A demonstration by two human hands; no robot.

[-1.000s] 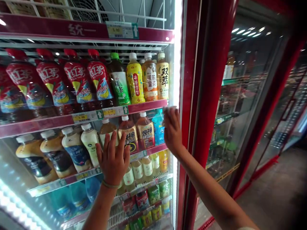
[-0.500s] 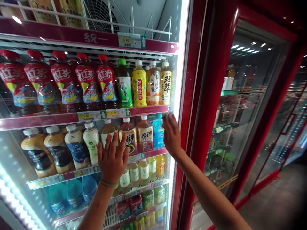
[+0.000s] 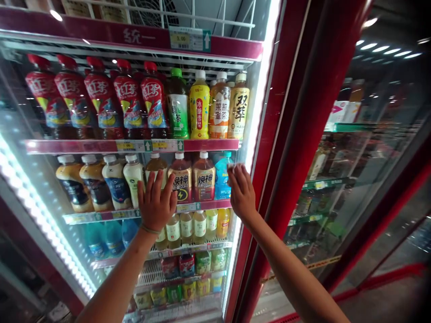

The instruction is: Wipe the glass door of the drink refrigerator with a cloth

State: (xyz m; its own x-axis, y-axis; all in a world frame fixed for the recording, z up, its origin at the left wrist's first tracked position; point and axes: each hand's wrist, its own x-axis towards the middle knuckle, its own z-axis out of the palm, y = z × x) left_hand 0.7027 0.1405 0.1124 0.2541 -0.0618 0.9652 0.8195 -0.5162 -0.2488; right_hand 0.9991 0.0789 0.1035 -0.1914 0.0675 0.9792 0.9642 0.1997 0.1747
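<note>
A lit drinks cooler with a glass door [image 3: 188, 58] fills the view before me. My left hand [image 3: 156, 202] has its fingers spread and seems to lie flat on the glass, in front of the second bottle row; a thin band circles its wrist. Bent fingers of my right hand [image 3: 242, 190] are at the door's right side, beside a blue bottle [image 3: 222, 179]. A small greyish, crumpled-looking thing [image 3: 231, 168] shows at its fingertips, too blurred to name. Behind the left fingers stand a pale-labelled bottle and a dark-labelled energy drink bottle [image 3: 180, 177], partly covered.
Red-capped tea bottles [image 3: 101, 98] line the shelf above, with a green-capped bottle [image 3: 178, 103] farther right. Lower shelves hold more bottles and cartons. A red door frame [image 3: 286, 112] runs down the right, and another glass-fronted cooler [image 3: 336, 179] stands beyond it.
My view has shifted, so the cooler's shelves sit more to the right and more of the lower shelves shows. Both hands stay close to the same spots in front of the second row.
</note>
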